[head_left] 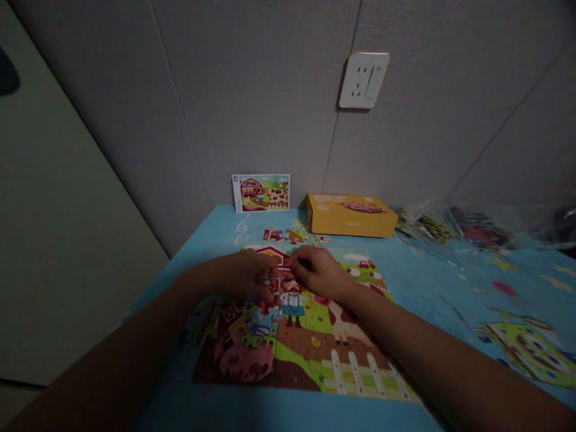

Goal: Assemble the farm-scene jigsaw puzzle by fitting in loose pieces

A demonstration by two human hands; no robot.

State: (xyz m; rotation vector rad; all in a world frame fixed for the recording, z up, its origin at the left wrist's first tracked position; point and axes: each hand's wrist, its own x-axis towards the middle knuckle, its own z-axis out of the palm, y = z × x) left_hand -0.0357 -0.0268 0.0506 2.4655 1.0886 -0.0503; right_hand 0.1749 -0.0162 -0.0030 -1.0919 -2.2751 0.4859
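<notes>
A farm jigsaw puzzle [310,354] lies on the blue table cover, showing a farmer, a cow, a pig and a white fence. My right hand [321,273] reaches to its upper middle, fingers pinched together on a puzzle piece [282,258] of the red barn roof. My left hand [249,275] hovers over the upper left part, thumb and fingers apart and slightly curled, with nothing clearly held. Loose pieces [238,324] lie overlapping on the puzzle's left side, partly shaded by my left arm.
Several loose pieces [294,236] lie beyond the puzzle. A picture card [261,193] leans on the wall beside a yellow puzzle box [353,217]. Clear plastic bags [472,228] with pieces lie at the back right. A socket plate [364,80] is on the wall.
</notes>
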